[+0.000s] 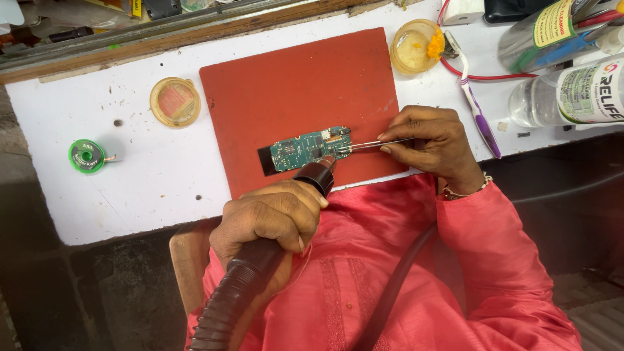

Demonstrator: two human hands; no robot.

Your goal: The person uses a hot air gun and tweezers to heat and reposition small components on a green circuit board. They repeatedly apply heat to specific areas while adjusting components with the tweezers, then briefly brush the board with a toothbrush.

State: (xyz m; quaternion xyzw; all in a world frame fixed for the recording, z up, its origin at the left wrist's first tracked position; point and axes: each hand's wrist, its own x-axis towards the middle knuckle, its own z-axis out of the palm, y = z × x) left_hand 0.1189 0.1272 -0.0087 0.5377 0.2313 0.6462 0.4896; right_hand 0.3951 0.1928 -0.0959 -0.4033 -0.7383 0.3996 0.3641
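Tabletop (149,175), white and marked with stains, carries the whole setup, and a red work mat (286,78) lies on it directly ahead of both hands. On the near part of that mat, between the hands, rests a green circuit board (305,148), lying flat with its component side up. The left hand (270,218) is wrapped closed around the dark handle of a hot-air tool (316,174), whose ribbed hose (224,305) trails back toward the body; the nozzle points down at the near edge of the board, close above it, though contact cannot be confirmed. The right hand (432,143) pinches a pair of metal tweezers (374,144), tips reaching the right end of the board beside the nozzle. Judged from this arrangement, work on the board is in mid-course: tool and tweezers are both applied at one spot, and no component is seen lifted clear. Whether the tweezers grip a part is too small to tell. Beyond the right hand stand clear plastic bottles (572,91), a purple-and-white toothbrush (474,107) and a round yellow tin (415,47). Left of the mat lie a second round tin (175,101) and, further out, a green spool (86,156). Nothing stands between the hands and the board.
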